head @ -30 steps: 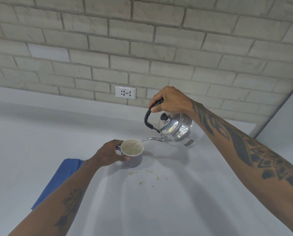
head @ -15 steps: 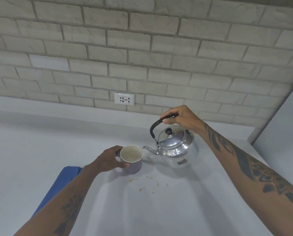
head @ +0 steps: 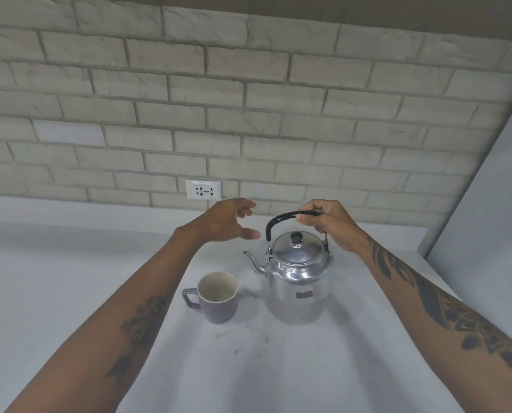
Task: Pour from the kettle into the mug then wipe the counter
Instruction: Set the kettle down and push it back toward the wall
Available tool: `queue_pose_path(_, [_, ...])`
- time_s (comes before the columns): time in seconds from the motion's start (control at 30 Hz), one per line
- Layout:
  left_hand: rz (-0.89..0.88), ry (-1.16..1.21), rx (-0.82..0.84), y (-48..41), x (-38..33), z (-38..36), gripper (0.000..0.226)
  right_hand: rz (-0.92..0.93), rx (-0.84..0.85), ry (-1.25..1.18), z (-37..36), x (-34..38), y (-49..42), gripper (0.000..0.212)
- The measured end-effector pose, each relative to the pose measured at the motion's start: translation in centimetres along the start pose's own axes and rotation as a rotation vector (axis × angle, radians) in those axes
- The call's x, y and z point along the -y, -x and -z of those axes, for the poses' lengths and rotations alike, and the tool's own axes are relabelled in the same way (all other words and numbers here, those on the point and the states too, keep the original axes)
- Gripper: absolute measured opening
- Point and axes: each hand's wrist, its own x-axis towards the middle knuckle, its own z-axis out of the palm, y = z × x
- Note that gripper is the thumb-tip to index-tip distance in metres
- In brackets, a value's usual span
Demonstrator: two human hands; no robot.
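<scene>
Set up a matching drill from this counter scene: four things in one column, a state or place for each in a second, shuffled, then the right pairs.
Things:
1. kettle
2. mug
3. left hand
4. wall socket

States or places:
A. open, holding nothing
B. on the brick wall, behind the hands
C. upright on the counter, handle gripped by the right hand
D. standing free, handle pointing left

Pairs: 1-C, 2-D, 3-A, 4-B

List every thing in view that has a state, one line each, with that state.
kettle: upright on the counter, lid on, spout toward the mug
mug: upright, handle to the left, pale liquid inside, no hand on it
right hand: closed on the kettle's black handle
left hand: open, empty, raised behind the mug
counter: small brownish drips in front of the mug, not wiped
</scene>
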Motion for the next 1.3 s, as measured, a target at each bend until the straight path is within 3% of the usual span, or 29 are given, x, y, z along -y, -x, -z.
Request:
queue_pose_path(0.17, [-0.109,0.005,0.066,-3.5,-5.4,-0.8,0.063,0.017,-0.069,-0.112,1.5,0.9,0.2,0.01])
queue_pose_path(0.43, [-0.2,0.011,0.108,-6.3,-9.5,-3.0,0.013,0.036,-0.153,-0.12,4.5,1.2,0.8,0.016])
queue_pose_path(0.77, [-0.197,-0.097,0.086,-9.5,-11.6,-6.4,0.011,-0.03,-0.144,0.42,8.6,0.9,0.3,0.006])
queue_pose_path(1.1, [-0.159,-0.201,0.098,-14.1,-9.7,-10.8,0.017,-0.153,-0.123,0.551,10.0,-4.3,-2.9,0.012])
queue_pose_path(1.3, [-0.084,-0.162,0.069,-16.5,-7.3,-13.5,0.007,-0.219,-0.094,0.595,9.7,-8.2,-5.3,0.013])
